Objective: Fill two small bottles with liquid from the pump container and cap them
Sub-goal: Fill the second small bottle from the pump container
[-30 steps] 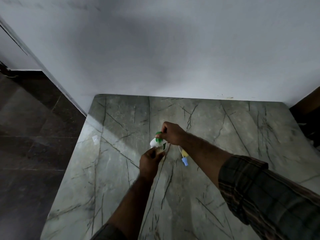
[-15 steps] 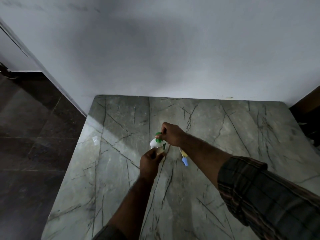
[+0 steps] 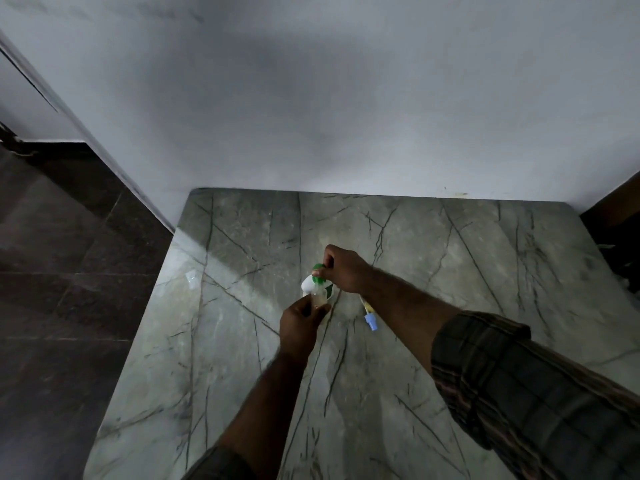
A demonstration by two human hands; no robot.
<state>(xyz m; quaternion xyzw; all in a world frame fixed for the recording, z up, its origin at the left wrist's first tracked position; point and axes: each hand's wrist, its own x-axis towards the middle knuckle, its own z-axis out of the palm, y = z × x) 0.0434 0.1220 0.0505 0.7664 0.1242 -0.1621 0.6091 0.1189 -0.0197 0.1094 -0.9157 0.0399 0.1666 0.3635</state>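
Observation:
A white pump container with a green pump head stands mid-table. My right hand is closed over the green pump head from above. My left hand grips a small clear bottle and holds it right against the container, under the pump spout; pale liquid shows inside it. A second small bottle, yellowish with a blue cap, lies on its side on the table just right of my hands, partly hidden by my right forearm.
The grey veined marble table meets a white wall at the back. Its left edge drops to a dark tiled floor. A small clear scrap lies near the left edge. Dark furniture borders the right side.
Hardly anything has moved. Both hands keep their grip at the pump and the small bottle; the view has shifted only slightly.

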